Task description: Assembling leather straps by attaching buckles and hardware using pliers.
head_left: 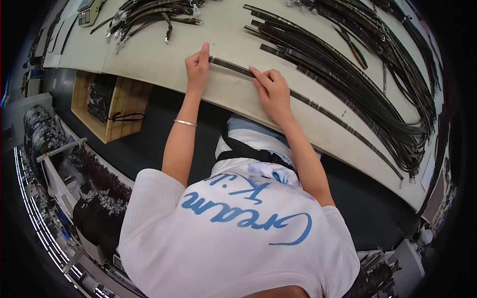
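Note:
A long, thin dark strap [328,110] with lighter patches, like a belt strip, lies along the table's near side and runs off to the right. My left hand [197,72] is closed on its left end, the thumb pointing up. Further along the same strap, my right hand [273,92] grips it between thumb and fingers. A short stretch shows between my hands. Whatever lies inside the left fist is hidden. Beyond my right hand, a thick bundle of similar dark straps [343,82] is fanned across the table.
Finished-looking belts with metal buckles [144,15] are heaped at the far left, near a scale [89,12]. Pliers with red and green handles [358,54] rest among straps at the right. Below the pale table's [149,67] left edge stands a wooden crate [105,130].

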Available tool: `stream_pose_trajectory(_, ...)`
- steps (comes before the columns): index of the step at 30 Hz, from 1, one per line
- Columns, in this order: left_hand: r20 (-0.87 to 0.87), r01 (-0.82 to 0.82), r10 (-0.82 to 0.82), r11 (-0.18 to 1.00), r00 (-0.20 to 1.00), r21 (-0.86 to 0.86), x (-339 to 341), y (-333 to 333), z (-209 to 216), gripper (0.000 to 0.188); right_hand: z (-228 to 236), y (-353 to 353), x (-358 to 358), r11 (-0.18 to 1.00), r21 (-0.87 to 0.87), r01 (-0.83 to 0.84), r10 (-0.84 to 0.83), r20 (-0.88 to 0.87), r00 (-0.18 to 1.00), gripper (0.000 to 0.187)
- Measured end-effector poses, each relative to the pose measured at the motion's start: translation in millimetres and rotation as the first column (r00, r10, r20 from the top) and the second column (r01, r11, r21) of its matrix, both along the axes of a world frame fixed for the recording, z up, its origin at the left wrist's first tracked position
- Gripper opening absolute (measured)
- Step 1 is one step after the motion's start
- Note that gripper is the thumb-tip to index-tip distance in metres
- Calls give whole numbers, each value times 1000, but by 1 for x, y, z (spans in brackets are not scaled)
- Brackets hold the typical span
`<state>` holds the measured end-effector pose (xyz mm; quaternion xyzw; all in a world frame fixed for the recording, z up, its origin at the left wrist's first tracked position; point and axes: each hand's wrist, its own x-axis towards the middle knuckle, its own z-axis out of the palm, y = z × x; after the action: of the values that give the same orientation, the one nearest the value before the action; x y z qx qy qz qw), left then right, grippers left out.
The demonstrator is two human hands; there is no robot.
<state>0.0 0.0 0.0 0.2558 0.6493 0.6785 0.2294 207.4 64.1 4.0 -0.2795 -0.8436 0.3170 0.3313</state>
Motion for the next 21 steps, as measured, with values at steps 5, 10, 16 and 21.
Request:
stream_pose_trajectory(5,-116,7,-18,996,993,-94,-3,2,2,54,6,-4,-5,999,19,41,-42,37,998,28)
stream_pose_trajectory(10,-101,-25,17,997,995,-78,-3,2,-7,55,2,1,-9,996,82,-34,30,55,998,26)
stream_pose_trajectory(16,8,-1,1,999,1000,-44,1,6,8,56,-1,10,-12,998,47,-31,34,-69,997,22)
stream_pose_trajectory(21,-9,7,-7,997,1000,-79,-1,6,3,57,-1,15,-9,995,-49,-81,79,-49,996,23)
